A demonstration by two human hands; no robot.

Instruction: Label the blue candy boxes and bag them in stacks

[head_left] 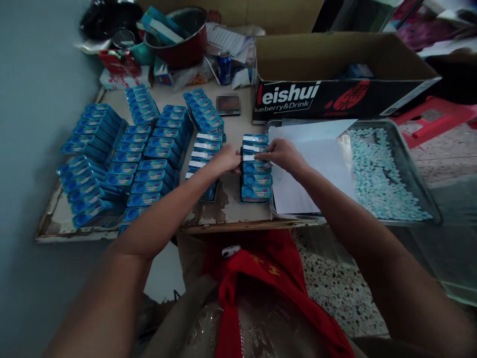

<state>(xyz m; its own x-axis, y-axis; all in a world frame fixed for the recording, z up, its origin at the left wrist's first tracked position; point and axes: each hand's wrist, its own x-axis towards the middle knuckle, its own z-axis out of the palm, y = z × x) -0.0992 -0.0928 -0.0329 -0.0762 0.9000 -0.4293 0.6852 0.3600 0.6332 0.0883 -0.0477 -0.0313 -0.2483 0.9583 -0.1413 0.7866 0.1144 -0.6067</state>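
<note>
A short row of small blue candy boxes (257,180) stands upright in the middle of the table. White strips (250,148) lie across the tops of its far boxes; the nearer ones show none. At the row's left side, my left hand (229,159) has its fingers curled against a box, and what they grip is hidden. From the right, my right hand (282,154) pinches at the white strip (248,157) on a middle box. A small pale piece (267,165) shows under those fingers. Another row of boxes with strips (203,145) stands left, partly behind my left forearm.
Many more blue boxes (164,134) stand in rows at left. A metal tray (434,211) at right holds white paper (298,194) and pale blue candies (383,174). Behind are a black carton (346,102), a phone (228,104), a blue can (224,69) and a red pot (186,52).
</note>
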